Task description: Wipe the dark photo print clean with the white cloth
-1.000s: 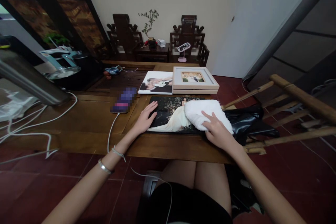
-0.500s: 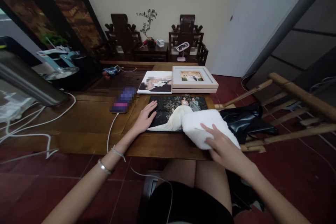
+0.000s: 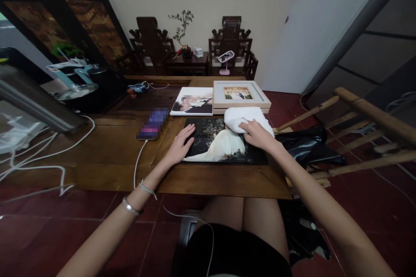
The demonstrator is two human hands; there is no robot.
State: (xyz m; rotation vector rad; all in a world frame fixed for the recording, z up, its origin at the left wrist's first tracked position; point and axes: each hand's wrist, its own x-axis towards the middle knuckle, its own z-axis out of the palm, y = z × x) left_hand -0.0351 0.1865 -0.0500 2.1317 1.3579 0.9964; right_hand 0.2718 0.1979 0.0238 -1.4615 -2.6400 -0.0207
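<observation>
A dark photo print (image 3: 211, 147) with a figure in a white gown lies flat near the front of the wooden table (image 3: 107, 147). My left hand (image 3: 180, 145) rests open on the print's left edge, fingers spread. My right hand (image 3: 256, 134) presses down on a folded white cloth (image 3: 242, 117) at the print's upper right part, fingers curled over the cloth. The cloth hides that corner of the print.
Behind the print lie a second photo print (image 3: 193, 100) and a pale wooden framed photo (image 3: 239, 95). A phone (image 3: 153, 123) with a white cable lies to the left. A black bag (image 3: 305, 145) and bamboo poles (image 3: 367, 112) sit at the right. White cords trail at the left.
My right hand has swept the white cloth from the print's lower right corner up to its upper right. My left hand has stayed still.
</observation>
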